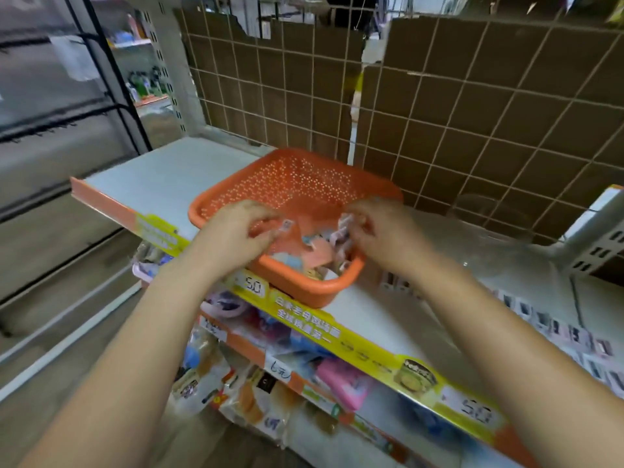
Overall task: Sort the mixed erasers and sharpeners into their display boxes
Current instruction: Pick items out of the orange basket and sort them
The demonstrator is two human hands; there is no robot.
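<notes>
Orange perforated basket (297,184) on white shelf (162,177), left hand (233,231) pinching small packet (287,225), right hand (381,231) gripping crumpled wrapped items (344,228).

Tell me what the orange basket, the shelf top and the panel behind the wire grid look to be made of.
Orange basket: apparently moulded plastic, with a slight sheen, a smooth rolled rim and small perforations.
Shelf top: looks like pale painted metal, flat and matte; blur leaves this open.
Panel behind the wire grid: brown cardboard, dull, with torn ragged edges. The grid looks like thin coated wire.

shop | shelf-edge price tags (251,286) | packaged goods (256,396) below | wire grid backing (472,106)
</notes>
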